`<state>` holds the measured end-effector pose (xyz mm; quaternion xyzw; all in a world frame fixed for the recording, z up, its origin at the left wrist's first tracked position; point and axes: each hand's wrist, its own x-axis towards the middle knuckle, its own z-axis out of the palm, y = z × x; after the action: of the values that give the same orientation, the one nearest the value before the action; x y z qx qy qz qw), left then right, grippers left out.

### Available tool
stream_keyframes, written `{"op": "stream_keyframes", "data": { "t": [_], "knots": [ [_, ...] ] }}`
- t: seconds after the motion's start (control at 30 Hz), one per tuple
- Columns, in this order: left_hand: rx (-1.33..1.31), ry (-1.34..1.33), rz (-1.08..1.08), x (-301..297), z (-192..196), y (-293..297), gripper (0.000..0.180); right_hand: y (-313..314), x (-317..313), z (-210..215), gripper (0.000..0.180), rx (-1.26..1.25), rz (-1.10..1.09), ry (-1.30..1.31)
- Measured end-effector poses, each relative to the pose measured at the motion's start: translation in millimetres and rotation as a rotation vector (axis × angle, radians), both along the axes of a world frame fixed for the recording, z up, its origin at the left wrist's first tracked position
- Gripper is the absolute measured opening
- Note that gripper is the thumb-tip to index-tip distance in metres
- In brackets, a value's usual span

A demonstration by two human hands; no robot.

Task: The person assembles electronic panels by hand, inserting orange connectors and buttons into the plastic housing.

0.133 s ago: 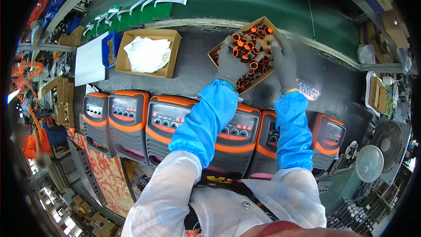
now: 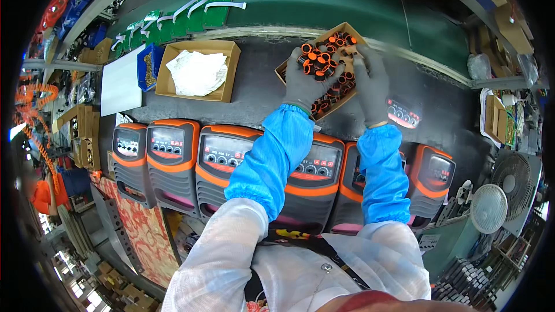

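A cardboard box (image 2: 340,104) of small black knobs with orange rims stands tilted on the dark bench. My left hand (image 2: 303,85), in a grey glove, is cupped over the box's left side and holds a heap of the knobs (image 2: 319,65). My right hand (image 2: 373,81), also gloved in grey, is at the box's right side. Its fingers are bent a little and apart, with the tips by the knobs; I see nothing held in them. Blue sleeve covers wrap both my forearms.
Grey-and-orange machines (image 2: 228,156) with knobbed front panels line the near bench edge. To the left are a carton (image 2: 234,72) with white sheets, a blue bin (image 2: 142,69) of small brass-coloured parts and a white board (image 2: 120,84). Green circuit boards (image 2: 217,16) lie behind; a fan (image 2: 488,208) stands right.
My right hand's fingers have moved left and bent in toward the knobs. My left hand still holds its heap, shifted slightly left. The whole view has shifted a little.
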<state>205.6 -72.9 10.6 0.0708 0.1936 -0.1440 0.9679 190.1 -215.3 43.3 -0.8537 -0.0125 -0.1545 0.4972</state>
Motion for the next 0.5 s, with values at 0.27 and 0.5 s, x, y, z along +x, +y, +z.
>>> {"op": "stream_keyframes", "data": {
  "t": [0.27,0.5],
  "knots": [
    [-0.016,0.019,0.072,-19.6,19.5,2.6,0.046,23.1,-54.2,-10.0,0.037,0.466,-0.146,0.157],
    [0.259,-0.348,0.107,-51.8,12.0,-4.3,0.045,67.7,-63.8,-49.6,0.051,1.233,0.055,0.212]
  ]
}}
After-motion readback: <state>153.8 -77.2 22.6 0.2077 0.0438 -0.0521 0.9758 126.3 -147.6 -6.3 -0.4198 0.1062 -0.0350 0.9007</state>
